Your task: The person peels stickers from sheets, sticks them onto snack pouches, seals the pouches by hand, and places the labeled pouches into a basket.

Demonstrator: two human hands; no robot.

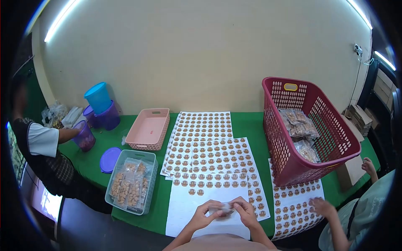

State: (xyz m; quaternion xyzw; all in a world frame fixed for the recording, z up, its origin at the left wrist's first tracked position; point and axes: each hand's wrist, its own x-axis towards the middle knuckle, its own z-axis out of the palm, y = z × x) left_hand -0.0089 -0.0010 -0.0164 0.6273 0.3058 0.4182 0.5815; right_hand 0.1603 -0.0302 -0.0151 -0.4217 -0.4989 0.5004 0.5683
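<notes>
Both of my hands are close together above a sticker sheet (180, 213) that is partly peeled, with round brown labels left along its top. Between them is a small clear plastic packet (226, 209); its contents are blurred. My left hand (207, 214) pinches the packet's left side, fingers bent. On the opposite side, my right hand (246, 212) grips it between thumb and fingers. To the left stands a grey-green basket (153, 184) holding several packets of brown snack pieces (130, 184).
More label sheets (205, 125) lie behind. A pink basket (147, 127), purple lid (110, 160) and buckets (97, 98) are left. A tall maroon basket (289, 163) with packets stands right. One person (44, 142) works at left; another person's hand (322, 207) is over a right-hand sheet.
</notes>
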